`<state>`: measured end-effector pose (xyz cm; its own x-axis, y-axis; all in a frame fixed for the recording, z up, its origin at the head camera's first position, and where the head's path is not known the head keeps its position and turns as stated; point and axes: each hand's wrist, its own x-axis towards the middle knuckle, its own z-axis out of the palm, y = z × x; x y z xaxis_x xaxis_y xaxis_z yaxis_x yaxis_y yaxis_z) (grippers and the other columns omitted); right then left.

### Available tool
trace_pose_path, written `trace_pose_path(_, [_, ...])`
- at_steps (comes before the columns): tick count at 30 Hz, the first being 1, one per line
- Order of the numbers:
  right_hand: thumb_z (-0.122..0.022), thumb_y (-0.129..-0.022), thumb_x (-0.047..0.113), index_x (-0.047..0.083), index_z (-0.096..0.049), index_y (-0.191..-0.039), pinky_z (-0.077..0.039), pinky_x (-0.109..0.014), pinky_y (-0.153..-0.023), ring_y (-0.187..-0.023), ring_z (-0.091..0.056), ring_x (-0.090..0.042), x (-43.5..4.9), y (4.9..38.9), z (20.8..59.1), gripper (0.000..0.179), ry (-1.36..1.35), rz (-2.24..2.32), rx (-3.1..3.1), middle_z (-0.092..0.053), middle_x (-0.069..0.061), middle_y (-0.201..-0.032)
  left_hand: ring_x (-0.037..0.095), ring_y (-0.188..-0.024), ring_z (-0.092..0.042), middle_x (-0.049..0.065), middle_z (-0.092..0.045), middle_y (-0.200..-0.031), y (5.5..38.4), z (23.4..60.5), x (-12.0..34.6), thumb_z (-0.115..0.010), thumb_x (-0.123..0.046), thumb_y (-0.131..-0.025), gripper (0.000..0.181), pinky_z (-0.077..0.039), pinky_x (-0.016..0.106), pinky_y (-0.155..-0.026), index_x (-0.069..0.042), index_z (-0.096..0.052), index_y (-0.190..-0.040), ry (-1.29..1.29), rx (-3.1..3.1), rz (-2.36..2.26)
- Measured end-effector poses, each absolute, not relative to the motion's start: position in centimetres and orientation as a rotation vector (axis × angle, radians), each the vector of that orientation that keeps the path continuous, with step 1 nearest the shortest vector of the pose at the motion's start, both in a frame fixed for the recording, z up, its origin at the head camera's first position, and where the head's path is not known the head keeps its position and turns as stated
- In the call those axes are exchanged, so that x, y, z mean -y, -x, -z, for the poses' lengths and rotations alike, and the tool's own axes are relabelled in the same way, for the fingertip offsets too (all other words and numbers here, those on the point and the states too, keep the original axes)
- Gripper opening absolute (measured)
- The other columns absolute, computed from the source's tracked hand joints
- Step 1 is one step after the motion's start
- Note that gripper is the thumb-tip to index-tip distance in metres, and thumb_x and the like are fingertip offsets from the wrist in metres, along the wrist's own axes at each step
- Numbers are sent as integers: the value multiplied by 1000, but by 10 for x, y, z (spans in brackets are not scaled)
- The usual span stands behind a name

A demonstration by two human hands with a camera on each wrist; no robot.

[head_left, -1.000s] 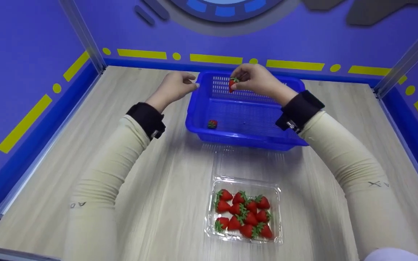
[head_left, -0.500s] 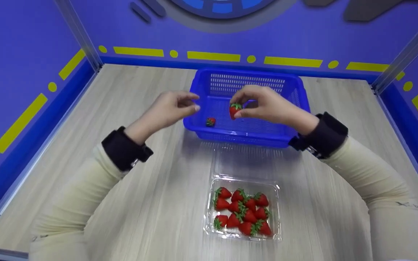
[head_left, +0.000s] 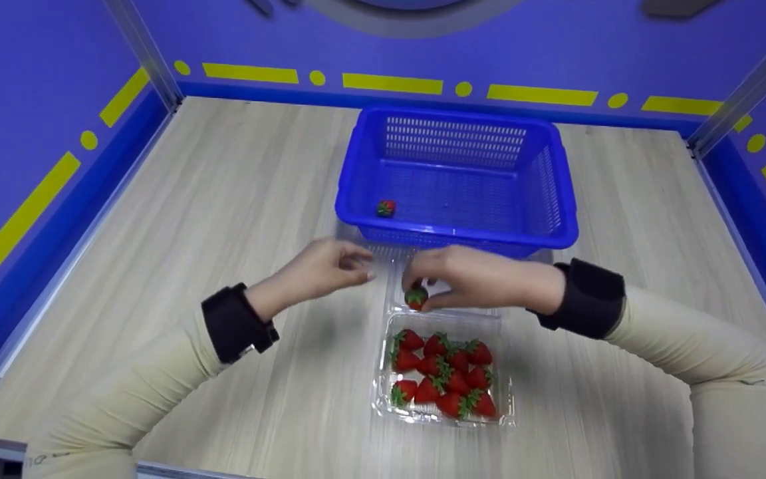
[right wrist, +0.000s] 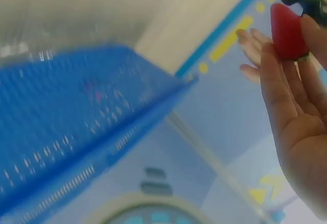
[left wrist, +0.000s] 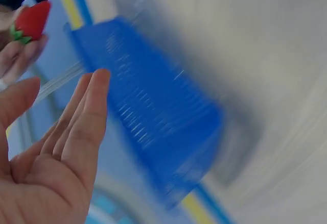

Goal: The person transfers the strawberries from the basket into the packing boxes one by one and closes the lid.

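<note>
My right hand (head_left: 469, 278) pinches a strawberry (head_left: 415, 297) between thumb and fingers, above the open lid of the clear plastic box. In the right wrist view the red strawberry (right wrist: 289, 32) shows plainly, its green leaves partly hidden by the hand. To its left, my left hand (head_left: 323, 267) holds nothing, fingers extended and thumb apart. In front of both arms, the clear clamshell box (head_left: 383, 406) contains several strawberries (head_left: 451, 402) with green leaves. One more strawberry (head_left: 386, 208) lies at the near left corner inside the blue basket (head_left: 453, 233).
The basket has slotted walls and stands behind the box, toward the back of the wooden table (head_left: 256, 173). A blue panel (head_left: 409, 60) with yellow dashes rises behind the table, and similar panels flank it left and right.
Both hands have come back from the basket toward the box, the right one still carrying its strawberry. The head view has tilted down slightly. The box and basket keep their places.
</note>
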<state>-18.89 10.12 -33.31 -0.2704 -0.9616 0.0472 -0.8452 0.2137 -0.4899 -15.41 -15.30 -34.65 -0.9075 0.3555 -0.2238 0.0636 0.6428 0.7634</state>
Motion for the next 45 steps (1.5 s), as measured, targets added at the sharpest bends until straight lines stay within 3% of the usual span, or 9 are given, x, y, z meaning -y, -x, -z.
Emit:
trace_pose_path(5, [-78,-89,10,4,-69,-112,-62,-32,-89,-99,-70,-21,-97,175,349,25,1740,480,-2170,-73,-9,-106,25,-97,-77,22,-77,-109,146,381,152,-69,-17,-96,40,-62,30,-82,7,-66,-128,-265,-2394,-1185])
trace_pose_path(14, [-80,-85,7,6,-69,-108,-61,-26,-90,-100,-72,-17,-87,154,371,25,1942,290,-2093,-74,-5,-104,14,-77,-76,19,-79,-91,139,402,146,-74,-19,-94,25,-63,31,-75,4,-74,-104,-204,-2289,-1193])
trace_pose_path(22, [-77,-88,13,11,-65,-105,-58,-20,-81,-90,-70,-12,-84,141,390,21,2004,109,-2085,-73,0,-95,13,-72,-75,17,-80,-90,135,408,137,-79,-19,-89,26,-53,18,-64,1,-73,-104,-163,-2249,-1156])
trace_pose_path(27, [-74,-90,14,12,-67,-104,-58,-18,-82,-91,-69,-9,-83,138,391,16,2052,59,-2102,-72,2,-99,7,-67,-71,19,-79,-90,136,406,134,-76,-11,-88,20,-58,22,-70,1,-71,-102,-138,-2184,-1209])
trace_pose_path(31, [-75,-90,16,13,-66,-100,-56,-17,-74,-84,-65,-9,-84,137,392,13,2086,-37,-2108,-67,2,-96,5,-64,-69,20,-79,-91,138,403,132,-75,-7,-88,15,-63,29,-76,2,-70,-99,-141,-2153,-1230])
trace_pose_path(39, [-65,-94,9,13,-64,-94,-49,-16,-60,-69,-51,-6,-79,134,393,5,1969,-171,-2068,-64,3,-84,9,-67,-72,18,-79,-86,140,404,131,-76,-10,-89,13,-57,22,-67,-1,-70,-95,-181,-2227,-1151])
trace_pose_path(45, [-63,-95,7,15,-67,-100,-51,-14,-61,-77,-58,-7,-77,130,398,10,2125,-277,-2064,-66,2,-97,8,-65,-70,17,-79,-85,139,404,131,-76,-10,-89,12,-58,22,-66,-1,-70,-93,-162,-2219,-1143])
